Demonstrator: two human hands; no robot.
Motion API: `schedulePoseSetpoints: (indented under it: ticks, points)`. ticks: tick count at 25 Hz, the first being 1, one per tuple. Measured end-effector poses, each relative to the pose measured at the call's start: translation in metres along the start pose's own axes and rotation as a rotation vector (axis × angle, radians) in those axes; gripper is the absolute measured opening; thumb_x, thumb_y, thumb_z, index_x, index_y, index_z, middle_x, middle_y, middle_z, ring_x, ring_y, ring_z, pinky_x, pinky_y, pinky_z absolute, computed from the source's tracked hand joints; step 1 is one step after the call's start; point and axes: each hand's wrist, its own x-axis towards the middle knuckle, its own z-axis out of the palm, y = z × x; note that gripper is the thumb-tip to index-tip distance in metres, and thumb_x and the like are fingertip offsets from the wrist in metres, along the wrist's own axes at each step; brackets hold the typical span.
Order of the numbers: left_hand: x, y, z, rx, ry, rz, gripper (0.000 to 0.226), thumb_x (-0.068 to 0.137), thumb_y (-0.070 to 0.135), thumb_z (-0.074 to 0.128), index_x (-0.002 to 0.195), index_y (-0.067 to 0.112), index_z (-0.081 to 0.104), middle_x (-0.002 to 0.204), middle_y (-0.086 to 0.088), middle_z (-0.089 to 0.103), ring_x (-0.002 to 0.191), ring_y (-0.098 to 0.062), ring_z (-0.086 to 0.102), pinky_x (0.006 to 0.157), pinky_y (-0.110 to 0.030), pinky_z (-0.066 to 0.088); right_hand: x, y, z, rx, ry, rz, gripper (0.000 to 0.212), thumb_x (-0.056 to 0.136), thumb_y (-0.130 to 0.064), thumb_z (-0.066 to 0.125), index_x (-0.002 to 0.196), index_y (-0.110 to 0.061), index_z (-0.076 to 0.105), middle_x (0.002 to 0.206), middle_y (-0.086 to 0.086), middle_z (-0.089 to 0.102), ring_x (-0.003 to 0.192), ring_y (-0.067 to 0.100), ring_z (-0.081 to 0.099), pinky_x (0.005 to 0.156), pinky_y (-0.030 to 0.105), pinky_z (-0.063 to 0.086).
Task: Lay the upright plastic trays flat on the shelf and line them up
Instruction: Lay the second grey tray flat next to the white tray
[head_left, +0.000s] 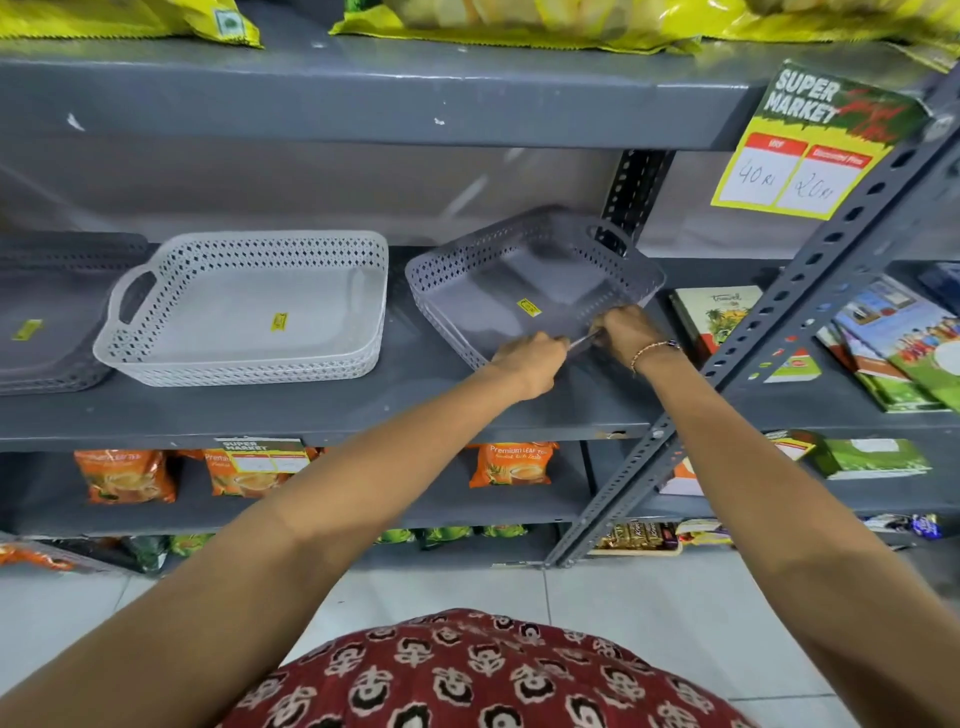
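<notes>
A grey perforated plastic tray (524, 270) lies nearly flat on the grey shelf (291, 410), turned at an angle, its far handle toward the back right. My left hand (530, 361) and my right hand (626, 332) both grip its near rim, close together. To its left a white perforated tray (249, 312) lies flat with a yellow sticker inside. At the far left edge a dark grey tray (47, 322) also lies flat, partly cut off by the frame.
A slotted metal upright (769, 332) runs diagonally just right of my right hand. Books (893, 343) lie on the neighbouring shelf to the right. A price card (815, 145) hangs from the shelf above. Orange tea packets (124, 475) sit on the shelf below.
</notes>
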Motion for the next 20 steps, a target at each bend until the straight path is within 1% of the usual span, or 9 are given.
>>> schedulePoseSetpoints:
  ticks: [4, 8, 11, 13, 15, 16, 17, 18, 20]
  points:
    - [-0.009, -0.032, 0.002, 0.045, -0.033, -0.014, 0.031, 0.089, 0.001, 0.047, 0.118, 0.008, 0.051, 0.115, -0.02, 0.059, 0.106, -0.039, 0.059, 0.082, -0.042, 0.046, -0.008, -0.01, 0.006, -0.053, -0.018, -0.094, 0.019, 0.084, -0.011, 0.062, 0.101, -0.007, 0.071, 0.109, 0.018, 0.07, 0.107, 0.032, 0.061, 0.094, 0.034, 0.047]
    - [-0.03, -0.083, 0.006, 0.036, 0.002, -0.051, 0.022, 0.092, 0.003, 0.046, 0.11, 0.009, 0.058, 0.109, -0.019, 0.065, 0.104, -0.036, 0.06, 0.08, -0.039, 0.047, -0.028, -0.031, 0.024, 0.07, -0.069, -0.165, 0.02, 0.086, -0.019, 0.065, 0.09, -0.001, 0.069, 0.094, 0.021, 0.071, 0.089, 0.026, 0.062, 0.086, 0.032, 0.051]
    - [-0.04, -0.098, 0.01, 0.035, 0.024, -0.035, 0.023, 0.095, 0.007, 0.046, 0.114, 0.01, 0.059, 0.107, -0.017, 0.067, 0.103, -0.034, 0.062, 0.082, -0.037, 0.047, -0.038, -0.041, 0.029, 0.102, -0.077, -0.139, 0.023, 0.09, -0.023, 0.061, 0.09, -0.001, 0.068, 0.093, 0.02, 0.069, 0.084, 0.022, 0.058, 0.078, 0.024, 0.042]
    - [-0.044, -0.102, 0.014, -0.052, 0.041, -0.01, 0.041, 0.096, 0.013, 0.051, 0.136, 0.014, 0.045, 0.131, -0.017, 0.057, 0.123, -0.034, 0.051, 0.099, -0.04, 0.042, -0.042, -0.046, 0.025, 0.089, -0.102, -0.132, 0.025, 0.087, -0.029, 0.064, 0.097, -0.007, 0.069, 0.099, 0.017, 0.069, 0.094, 0.029, 0.062, 0.084, 0.028, 0.047]
    - [-0.056, -0.114, 0.01, -0.119, 0.079, -0.01, 0.08, 0.091, 0.028, 0.061, 0.152, 0.015, 0.011, 0.16, -0.009, 0.016, 0.149, -0.027, 0.013, 0.12, -0.044, 0.013, -0.046, -0.056, 0.018, 0.03, -0.131, -0.151, 0.033, 0.083, -0.034, 0.068, 0.109, -0.013, 0.067, 0.111, 0.011, 0.067, 0.106, 0.03, 0.059, 0.095, 0.038, 0.048]
    - [-0.064, -0.126, 0.004, -0.113, 0.105, -0.036, 0.096, 0.086, 0.033, 0.065, 0.153, 0.015, -0.002, 0.163, -0.005, -0.003, 0.15, -0.024, -0.005, 0.121, -0.044, 0.0, -0.046, -0.063, 0.017, 0.0, -0.134, -0.16, 0.038, 0.082, -0.034, 0.068, 0.115, -0.015, 0.064, 0.118, 0.009, 0.065, 0.112, 0.03, 0.057, 0.1, 0.04, 0.046]
    - [-0.071, -0.141, -0.003, -0.08, 0.115, -0.078, 0.106, 0.083, 0.036, 0.069, 0.152, 0.013, -0.008, 0.162, -0.005, -0.012, 0.149, -0.024, -0.013, 0.12, -0.044, -0.006, -0.045, -0.071, 0.017, -0.014, -0.133, -0.172, 0.041, 0.082, -0.033, 0.069, 0.119, -0.016, 0.061, 0.123, 0.007, 0.063, 0.115, 0.029, 0.055, 0.102, 0.041, 0.045]
    - [-0.078, -0.16, -0.011, -0.029, 0.094, -0.138, 0.111, 0.08, 0.038, 0.072, 0.152, 0.011, -0.008, 0.162, -0.007, -0.011, 0.149, -0.025, -0.012, 0.12, -0.045, -0.006, -0.043, -0.079, 0.017, -0.019, -0.145, -0.174, 0.043, 0.082, -0.031, 0.07, 0.121, -0.017, 0.06, 0.126, 0.008, 0.062, 0.117, 0.029, 0.055, 0.103, 0.041, 0.045]
    - [-0.092, -0.199, -0.025, 0.049, -0.027, -0.277, 0.102, 0.077, 0.04, 0.075, 0.152, 0.008, 0.013, 0.161, -0.013, 0.012, 0.149, -0.03, 0.007, 0.121, -0.046, 0.007, -0.039, -0.096, 0.022, -0.036, -0.175, -0.18, 0.041, 0.083, -0.025, 0.069, 0.122, -0.018, 0.059, 0.126, 0.01, 0.062, 0.117, 0.03, 0.055, 0.102, 0.041, 0.047]
